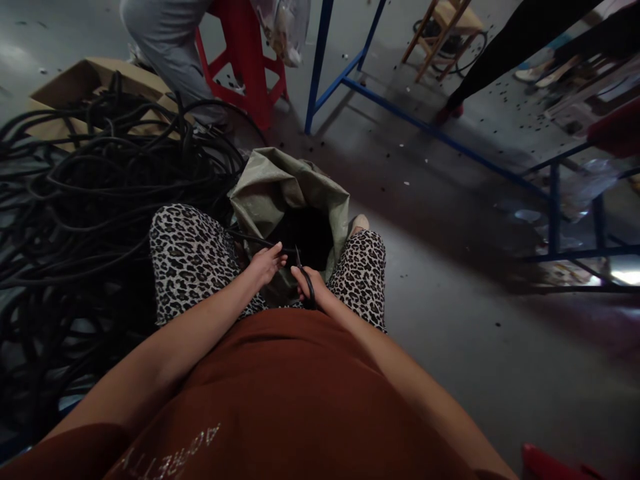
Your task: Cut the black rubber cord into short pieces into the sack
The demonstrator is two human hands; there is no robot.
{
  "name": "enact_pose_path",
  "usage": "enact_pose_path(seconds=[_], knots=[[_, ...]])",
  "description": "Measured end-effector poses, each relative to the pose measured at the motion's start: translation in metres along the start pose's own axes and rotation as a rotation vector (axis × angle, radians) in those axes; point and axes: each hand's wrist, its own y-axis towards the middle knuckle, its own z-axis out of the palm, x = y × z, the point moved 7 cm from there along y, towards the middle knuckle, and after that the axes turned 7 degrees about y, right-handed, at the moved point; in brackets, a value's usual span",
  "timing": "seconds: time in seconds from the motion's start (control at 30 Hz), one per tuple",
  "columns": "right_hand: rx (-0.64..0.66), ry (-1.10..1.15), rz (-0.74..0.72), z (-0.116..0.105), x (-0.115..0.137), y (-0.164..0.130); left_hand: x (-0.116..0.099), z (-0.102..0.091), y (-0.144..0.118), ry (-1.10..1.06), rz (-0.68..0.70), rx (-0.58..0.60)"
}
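Between my knees a greenish woven sack (260,197) stands with its mouth open and a dark inside. My left hand (267,264) grips a black rubber cord (253,238) that comes in from the left, over the sack's near rim. Just to the right, my right hand (311,283) is closed round the black handles of a pair of scissors (299,257). The blades point up and away from me, close to the end of the cord near my left fingers. What lies inside the sack is too dark to make out.
A large tangle of black cord (120,193) covers the floor on my left, partly over a cardboard box (95,73). Ahead are a red plastic stool (240,60), a seated person's grey trouser leg (165,53) and a blue metal frame (390,103). Small black bits dot the floor.
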Motion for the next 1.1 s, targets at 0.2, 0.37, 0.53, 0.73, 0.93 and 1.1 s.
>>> enact_pose_path(seconds=[0.2, 0.37, 0.53, 0.73, 0.93, 1.1], knots=[[0.004, -0.017, 0.021, -0.001, -0.003, 0.000, -0.006, -0.005, 0.002, 0.011, -0.018, -0.049], [0.017, -0.016, 0.025, 0.000, -0.005, 0.000, -0.012, -0.008, 0.002, 0.096, 0.110, -0.118], [0.007, -0.020, 0.031, 0.000, -0.007, 0.003, -0.012, -0.007, 0.000, 0.159, 0.127, -0.139], [-0.023, -0.044, -0.005, -0.003, -0.005, 0.005, -0.013, -0.006, -0.001, 0.149, 0.132, -0.116], [-0.058, -0.061, 0.000, -0.005, -0.007, 0.004, -0.011, -0.005, 0.001, 0.136, 0.128, -0.114], [-0.059, -0.091, -0.005, -0.006, -0.005, 0.000, -0.009, -0.006, 0.002, 0.156, 0.115, -0.136]])
